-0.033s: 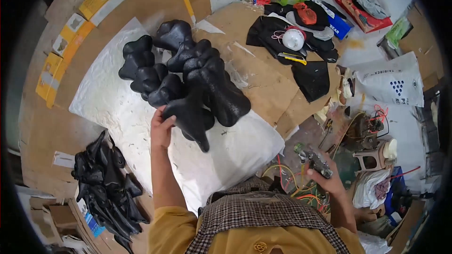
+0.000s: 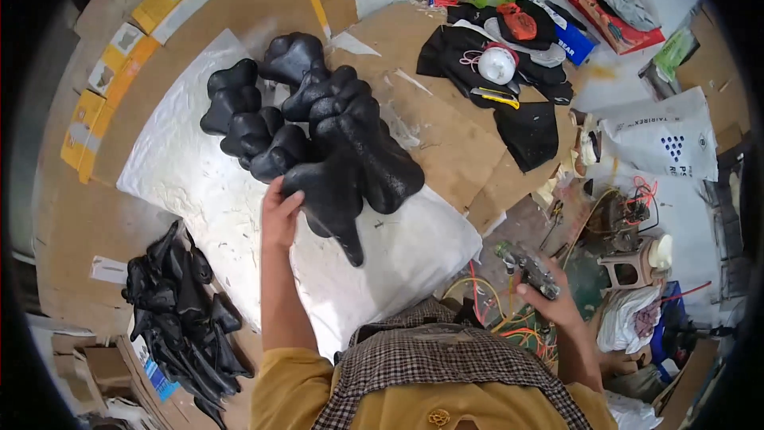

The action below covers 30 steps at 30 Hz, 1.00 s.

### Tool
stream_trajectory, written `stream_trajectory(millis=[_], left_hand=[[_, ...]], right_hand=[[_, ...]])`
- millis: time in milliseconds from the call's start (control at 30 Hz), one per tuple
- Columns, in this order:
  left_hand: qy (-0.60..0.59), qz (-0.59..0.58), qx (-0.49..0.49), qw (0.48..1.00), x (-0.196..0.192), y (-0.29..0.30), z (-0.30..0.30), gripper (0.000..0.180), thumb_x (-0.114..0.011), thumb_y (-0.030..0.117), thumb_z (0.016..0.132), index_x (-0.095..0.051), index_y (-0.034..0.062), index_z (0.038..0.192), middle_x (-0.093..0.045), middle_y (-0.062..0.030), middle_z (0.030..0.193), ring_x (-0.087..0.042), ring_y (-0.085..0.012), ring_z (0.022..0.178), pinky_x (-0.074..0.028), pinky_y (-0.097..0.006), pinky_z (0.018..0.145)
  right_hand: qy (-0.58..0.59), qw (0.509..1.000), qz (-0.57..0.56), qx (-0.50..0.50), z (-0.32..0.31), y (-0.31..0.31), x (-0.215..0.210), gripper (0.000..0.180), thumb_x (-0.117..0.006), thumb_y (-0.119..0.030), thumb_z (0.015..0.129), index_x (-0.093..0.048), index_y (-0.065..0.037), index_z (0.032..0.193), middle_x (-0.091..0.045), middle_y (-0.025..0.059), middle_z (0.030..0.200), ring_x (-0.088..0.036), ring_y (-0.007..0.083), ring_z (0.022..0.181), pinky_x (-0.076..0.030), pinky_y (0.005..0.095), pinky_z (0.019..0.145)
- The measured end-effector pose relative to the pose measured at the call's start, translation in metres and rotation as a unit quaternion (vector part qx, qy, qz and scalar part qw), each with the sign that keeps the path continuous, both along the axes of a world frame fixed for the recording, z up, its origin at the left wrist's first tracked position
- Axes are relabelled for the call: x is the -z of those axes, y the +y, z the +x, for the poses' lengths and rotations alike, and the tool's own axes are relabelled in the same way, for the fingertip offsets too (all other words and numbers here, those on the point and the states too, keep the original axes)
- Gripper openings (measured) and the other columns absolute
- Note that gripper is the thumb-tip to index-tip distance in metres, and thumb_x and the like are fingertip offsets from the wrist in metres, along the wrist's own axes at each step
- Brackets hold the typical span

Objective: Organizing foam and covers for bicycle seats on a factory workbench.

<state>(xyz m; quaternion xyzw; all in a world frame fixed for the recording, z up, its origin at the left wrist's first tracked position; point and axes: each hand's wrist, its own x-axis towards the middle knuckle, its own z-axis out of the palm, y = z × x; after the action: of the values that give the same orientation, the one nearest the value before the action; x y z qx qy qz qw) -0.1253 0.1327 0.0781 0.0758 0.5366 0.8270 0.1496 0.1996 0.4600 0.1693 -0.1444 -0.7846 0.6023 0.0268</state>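
Observation:
My left hand [image 2: 280,211] pinches the edge of a glossy black saddle-shaped piece [image 2: 330,199], wide at the back and narrowing to a pointed nose toward me. It lies against a pile of similar bulging black pieces [image 2: 354,127] on a white sheet-covered pad [image 2: 334,295]. Part of its underside is hidden. At the right, my right hand [image 2: 549,295] is closed around a metal gun-like hand tool [image 2: 529,269] with a greenish end, held apart from the pile. Its exact kind is unclear.
Limp black skins [image 2: 183,310] lie heaped at the lower left. Yellow and red hoses [image 2: 509,310] run beside my right hand. Farther right stand a beige stool-like frame [image 2: 625,271] and a white sack [image 2: 660,139]. A yellow cutter knife [image 2: 495,97] rests on black cloth.
My left hand has shifted slightly right, and the nose of the black piece has swung right and a little nearer to me. My right hand with the tool has hardly moved.

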Motion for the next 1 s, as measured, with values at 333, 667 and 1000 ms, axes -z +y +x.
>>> stream_trajectory(millis=[333,667,1000], left_hand=[[-0.029,-0.099,-0.014,0.995,0.090,0.117,-0.017,0.026,-0.069,-0.002,0.068,-0.056,0.0023,0.090,-0.054,-0.0022,0.088,-0.051,-0.0120,0.083,-0.041,-0.025,0.078],[0.120,0.068,-0.264,0.955,-0.058,-0.085,0.026,0.030,-0.063,0.010,0.079,-0.053,0.0034,0.106,-0.057,-0.0096,0.103,-0.054,-0.0186,0.095,-0.042,-0.032,0.086],[-0.144,0.136,-0.472,0.859,0.072,-0.210,0.044,0.040,-0.055,0.043,0.083,-0.051,0.0058,0.098,-0.051,-0.0067,0.101,-0.050,-0.0276,0.095,-0.040,-0.038,0.084]], right_hand=[[-0.013,0.999,-0.033,0.004,0.001,-0.009,0.010,0.057,-0.068,-0.011,0.075,-0.042,0.003,0.124,-0.060,0.0029,0.086,-0.054,0.0095,0.079,-0.044,0.0248,0.074],[-0.022,0.993,-0.054,-0.100,-0.006,-0.034,0.001,0.057,-0.066,-0.006,0.076,-0.040,0.004,0.126,-0.060,0.0049,0.088,-0.055,0.0104,0.081,-0.045,0.0251,0.074],[0.107,0.987,-0.107,-0.062,-0.025,-0.076,-0.060,0.050,-0.064,-0.011,0.077,-0.044,0.005,0.120,-0.060,0.0070,0.083,-0.057,0.0129,0.074,-0.047,0.0264,0.068]])
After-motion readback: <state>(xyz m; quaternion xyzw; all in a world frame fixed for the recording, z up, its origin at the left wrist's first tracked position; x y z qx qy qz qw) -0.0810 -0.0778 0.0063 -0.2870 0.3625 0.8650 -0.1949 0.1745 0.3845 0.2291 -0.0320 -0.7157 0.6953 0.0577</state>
